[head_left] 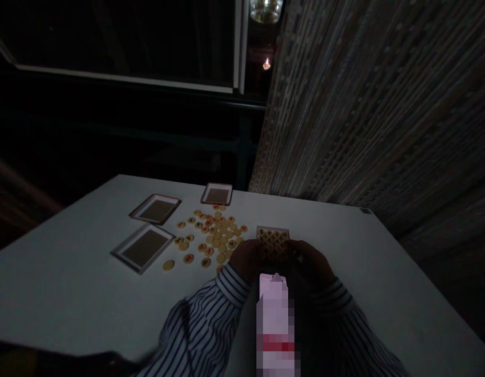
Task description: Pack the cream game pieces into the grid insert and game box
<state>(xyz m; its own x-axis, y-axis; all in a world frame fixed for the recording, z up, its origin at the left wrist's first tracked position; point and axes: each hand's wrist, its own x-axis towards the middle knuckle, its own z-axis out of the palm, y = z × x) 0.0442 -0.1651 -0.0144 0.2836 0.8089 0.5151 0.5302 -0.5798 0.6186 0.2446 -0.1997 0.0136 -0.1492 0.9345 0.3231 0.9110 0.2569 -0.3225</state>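
A small open box [272, 229] stands in front of me, filled with rows of round Chinese chess pieces [272, 242]. My left hand [245, 257] grips its left side, with the fingertips partly hidden in shadow. On the opposite side, my right hand [313, 264] has its fingers bent against the box's right edge. Loose Chinese chess pieces [222, 236], some with red and some with dark characters and others blank side up, lie spread to the left of the box. A lit phone [272, 309], partly pixelated, is between my forearms.
Three shallow rectangular trays or lids lie on the white table [89, 309]: a grey-edged one [143, 247], a brown-edged one [156, 208] and a smaller one [216, 194] farther back. A string curtain [344, 104] hangs beyond the right side. The room is dim.
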